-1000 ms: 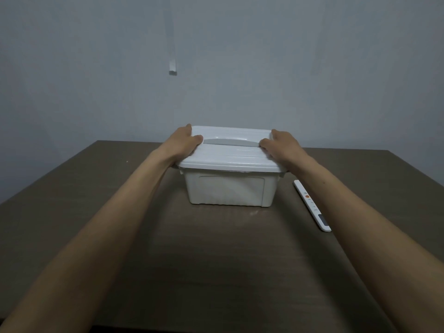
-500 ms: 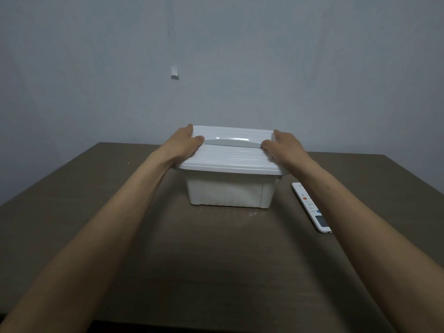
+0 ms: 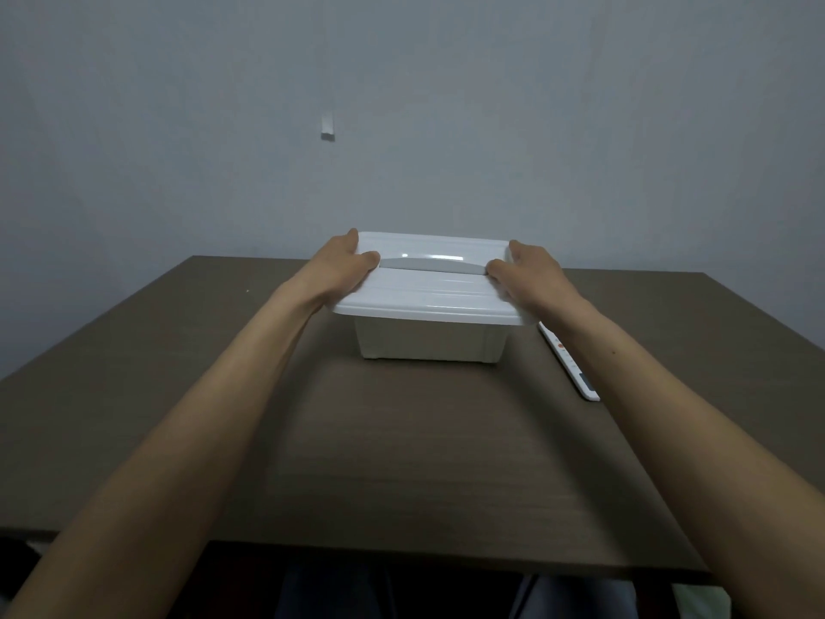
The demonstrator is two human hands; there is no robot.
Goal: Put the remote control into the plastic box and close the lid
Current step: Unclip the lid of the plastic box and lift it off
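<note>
White remote (image 3: 569,361) beside box (image 3: 428,346), clear of fingers (image 3: 520,254); left hand (image 3: 346,266), right hand (image 3: 532,275) grip lid (image 3: 433,298).

Light: dim, cool, even, with no lamp in view.
Glare: small white highlights on the lid (image 3: 428,297) and a pale sheen along its front rim.
Shadows: a soft, broad patch on the desk (image 3: 178,395) in front of the box (image 3: 428,346), falling toward the camera.
Wall (image 3: 535,127): flat grey, darker toward the corners.
Sharpness: fair at centre, slightly soft and grainy overall.
Distortion: wide-angle; the desk edges splay and the arms (image 3: 223,417) stretch large at the bottom corners.
</note>
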